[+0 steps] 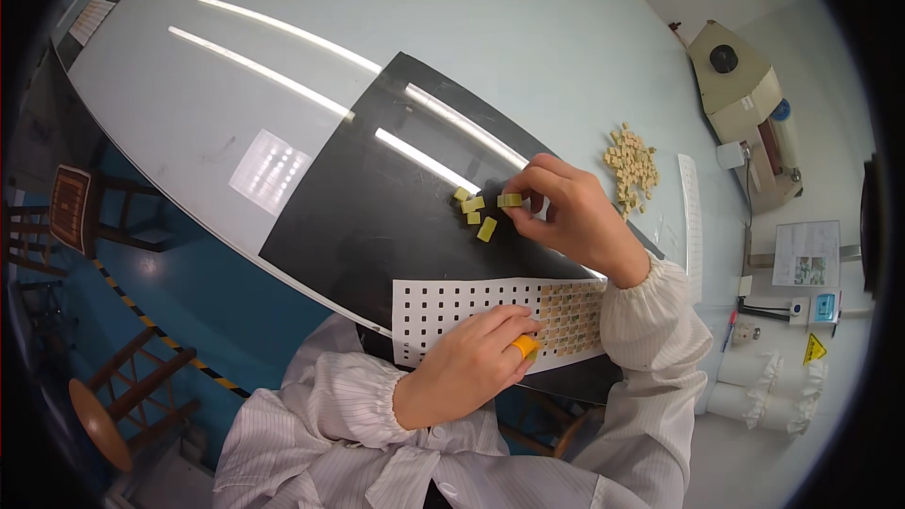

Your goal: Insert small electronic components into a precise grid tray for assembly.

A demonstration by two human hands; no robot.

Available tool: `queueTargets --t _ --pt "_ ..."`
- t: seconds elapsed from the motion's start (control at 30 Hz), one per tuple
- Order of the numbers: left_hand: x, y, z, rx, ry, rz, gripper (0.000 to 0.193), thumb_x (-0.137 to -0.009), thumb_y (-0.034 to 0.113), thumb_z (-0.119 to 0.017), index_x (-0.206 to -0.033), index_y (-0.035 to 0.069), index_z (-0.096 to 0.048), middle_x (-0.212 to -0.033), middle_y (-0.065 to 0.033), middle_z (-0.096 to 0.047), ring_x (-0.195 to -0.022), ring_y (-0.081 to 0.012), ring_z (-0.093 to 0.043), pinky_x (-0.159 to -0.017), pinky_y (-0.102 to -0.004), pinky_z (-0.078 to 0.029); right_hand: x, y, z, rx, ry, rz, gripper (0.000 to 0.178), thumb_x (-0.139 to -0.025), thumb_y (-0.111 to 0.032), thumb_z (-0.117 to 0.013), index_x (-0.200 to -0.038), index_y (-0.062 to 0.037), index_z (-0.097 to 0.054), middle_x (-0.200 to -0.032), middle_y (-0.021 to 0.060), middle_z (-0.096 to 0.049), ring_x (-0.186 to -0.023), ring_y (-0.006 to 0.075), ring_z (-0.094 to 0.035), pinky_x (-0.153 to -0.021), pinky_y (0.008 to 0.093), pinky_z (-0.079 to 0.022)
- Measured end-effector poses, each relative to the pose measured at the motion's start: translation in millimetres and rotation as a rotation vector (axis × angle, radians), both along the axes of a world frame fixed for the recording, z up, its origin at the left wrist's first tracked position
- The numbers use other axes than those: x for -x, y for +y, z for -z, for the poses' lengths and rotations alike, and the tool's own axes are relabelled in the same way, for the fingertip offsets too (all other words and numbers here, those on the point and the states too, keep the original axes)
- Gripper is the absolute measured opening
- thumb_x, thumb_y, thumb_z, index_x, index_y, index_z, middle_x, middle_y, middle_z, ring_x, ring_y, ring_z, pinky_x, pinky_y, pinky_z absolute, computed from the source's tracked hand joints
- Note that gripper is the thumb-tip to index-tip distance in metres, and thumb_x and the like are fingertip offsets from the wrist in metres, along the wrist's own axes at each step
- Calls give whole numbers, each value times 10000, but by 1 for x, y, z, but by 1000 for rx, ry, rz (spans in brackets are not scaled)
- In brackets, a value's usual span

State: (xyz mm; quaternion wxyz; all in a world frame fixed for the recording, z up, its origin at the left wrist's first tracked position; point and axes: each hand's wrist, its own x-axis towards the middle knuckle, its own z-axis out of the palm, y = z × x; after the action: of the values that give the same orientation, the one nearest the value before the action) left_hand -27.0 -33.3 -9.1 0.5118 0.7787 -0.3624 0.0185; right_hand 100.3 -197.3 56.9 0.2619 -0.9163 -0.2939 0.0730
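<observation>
A small yellow-green block is pinched between the thumb and fingertips of my right hand, just above the black mat. Left of those fingertips, several similar yellow-green blocks lie loosely grouped on the mat. My left hand rests over a white sheet with rows of small dark square holes. Its fingers are curled around a small orange piece, whose kind I cannot make out. Small beige-and-green pieces fill the right part of the sheet in rows; the left hand hides some of the holes.
A pile of small beige pieces lies on the pale tabletop right of the mat, beside a long white strip. A beige instrument stands at the right. Wooden stools are on the blue floor at the left.
</observation>
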Motion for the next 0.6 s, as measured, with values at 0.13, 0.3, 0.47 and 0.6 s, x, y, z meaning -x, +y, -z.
queueTargets --t 0.13,0.3,0.47,0.6 --pt "-1 -1 -3 -6 -19 -61 247 -744 111 -762 -942 -9 -677 -1096 -91 -645 -1086 -253 -606 -887 -347 -522 39 -9 -26 20 21 70 172 -771 28 -720 -919 -37 -660 -842 24 -593 -673 104 -604 -538 222 -508" --pt "-2 -3 -3 -15 -27 -95 252 -708 97 -782 -906 -19 -679 -1099 -99 -645 -1067 -267 -618 -870 -356 -529 99 -25 -36 21 100 141 206 -746 29 -748 -923 -41 -671 -846 25 -596 -676 104 -609 -532 222 -517" --pt "-3 -3 -4 -6 -2 -91 305 -673 69 -799 -925 -45 -670 -1141 -109 -641 -1099 -288 -606 -911 -366 -518 137 -29 -27 51 125 175 222 -745 17 -749 -943 -47 -670 -866 42 -608 -690 139 -628 -530 240 -531" --pt "-2 -1 -4 -30 15 -91 363 -647 68 -816 -956 -51 -667 -1156 -110 -639 -1122 -298 -593 -941 -379 -504 144 -28 -16 90 73 134 239 -739 -9 -749 -954 -59 -656 -886 63 -606 -715 202 -650 -576 294 -545"
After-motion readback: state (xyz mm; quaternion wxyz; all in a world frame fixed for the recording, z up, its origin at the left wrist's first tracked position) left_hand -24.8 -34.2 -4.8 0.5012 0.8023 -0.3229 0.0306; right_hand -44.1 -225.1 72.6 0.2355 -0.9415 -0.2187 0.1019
